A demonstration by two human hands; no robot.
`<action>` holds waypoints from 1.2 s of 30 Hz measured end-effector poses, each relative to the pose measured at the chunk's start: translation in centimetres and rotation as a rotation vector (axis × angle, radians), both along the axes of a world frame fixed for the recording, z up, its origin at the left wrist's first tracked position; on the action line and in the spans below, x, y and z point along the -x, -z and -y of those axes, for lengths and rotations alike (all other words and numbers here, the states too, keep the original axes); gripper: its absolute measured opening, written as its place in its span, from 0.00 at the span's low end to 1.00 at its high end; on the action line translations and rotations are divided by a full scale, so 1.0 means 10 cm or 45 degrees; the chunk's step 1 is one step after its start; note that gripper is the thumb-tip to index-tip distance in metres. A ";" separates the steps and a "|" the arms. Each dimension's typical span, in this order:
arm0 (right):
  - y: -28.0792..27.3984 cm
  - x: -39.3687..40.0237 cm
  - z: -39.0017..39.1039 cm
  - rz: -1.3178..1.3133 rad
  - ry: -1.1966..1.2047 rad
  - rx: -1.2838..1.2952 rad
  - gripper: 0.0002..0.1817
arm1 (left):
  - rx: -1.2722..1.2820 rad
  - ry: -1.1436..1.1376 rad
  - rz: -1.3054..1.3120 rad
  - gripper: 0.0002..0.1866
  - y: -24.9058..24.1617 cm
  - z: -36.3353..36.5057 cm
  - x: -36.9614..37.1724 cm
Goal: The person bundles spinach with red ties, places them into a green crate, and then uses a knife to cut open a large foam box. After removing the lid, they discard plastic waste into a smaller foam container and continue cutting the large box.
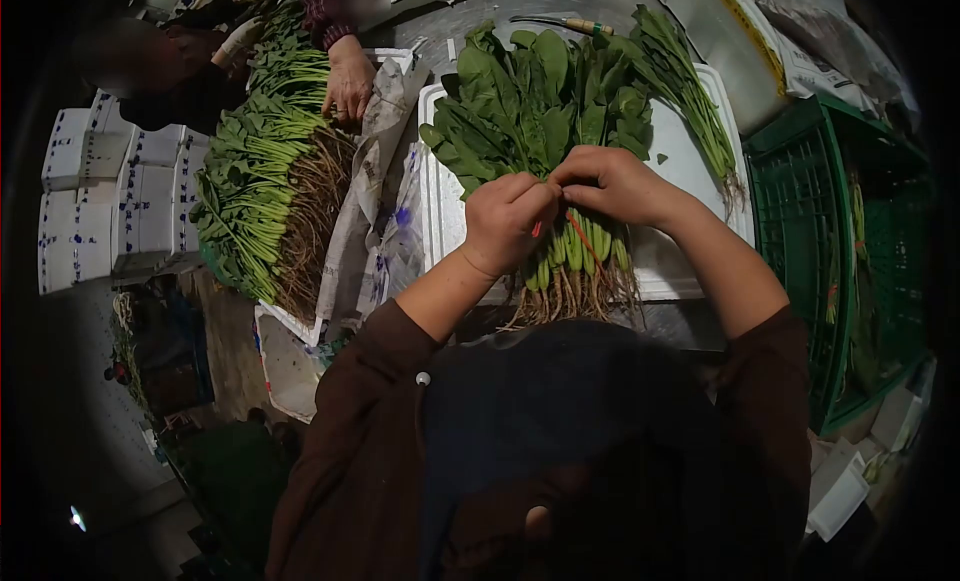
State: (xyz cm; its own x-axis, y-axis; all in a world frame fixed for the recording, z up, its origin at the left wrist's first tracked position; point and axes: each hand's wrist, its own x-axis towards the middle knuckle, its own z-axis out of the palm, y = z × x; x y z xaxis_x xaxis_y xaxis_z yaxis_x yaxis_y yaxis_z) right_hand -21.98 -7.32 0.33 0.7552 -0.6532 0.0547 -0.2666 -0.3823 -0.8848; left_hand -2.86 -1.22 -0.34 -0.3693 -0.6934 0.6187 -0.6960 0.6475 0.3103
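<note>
A bunch of spinach [545,111] with pinkish roots lies on a white foam lid [680,236], leaves pointing away from me. A red tie [583,231] crosses its pale stems. My left hand [510,221] is closed over the stems, and a red end of the tie pokes out below its fingers. Thumb and fingers of my right hand [615,186] are pinched together against the left fingertips; whatever they grip is hidden. Beyond the right hand, a smaller loose bunch of greens [695,106] rests along the lid's right side.
Another person's hand [349,79] touches greens heaped in a foam box [312,326] on the left. A curved blade with a wooden handle [582,26] lies behind the lid. To the right stands a green crate [800,241]; white foam boxes [75,231] are stacked far left.
</note>
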 end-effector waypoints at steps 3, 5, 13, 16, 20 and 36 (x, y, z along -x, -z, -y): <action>-0.04 -0.02 0.07 -0.069 -0.073 0.064 0.08 | -0.012 0.015 0.006 0.07 0.03 0.00 -0.02; -0.03 -0.02 0.12 -0.023 -0.104 0.115 0.08 | 0.013 0.013 0.019 0.07 0.04 0.00 -0.02; -0.05 -0.03 0.13 0.010 -0.115 0.255 0.07 | -0.031 -0.001 -0.043 0.07 0.01 0.00 0.01; -0.11 -0.04 0.11 -0.034 -0.088 0.375 0.07 | -0.073 -0.009 -0.080 0.07 0.03 -0.01 0.01; -0.08 -0.07 0.07 -0.067 -0.054 0.406 0.08 | -0.094 -0.007 -0.100 0.06 0.02 0.00 0.01; -0.18 0.12 -0.08 -0.331 0.029 0.180 0.07 | -0.905 -0.187 -0.378 0.10 0.08 -0.21 -0.34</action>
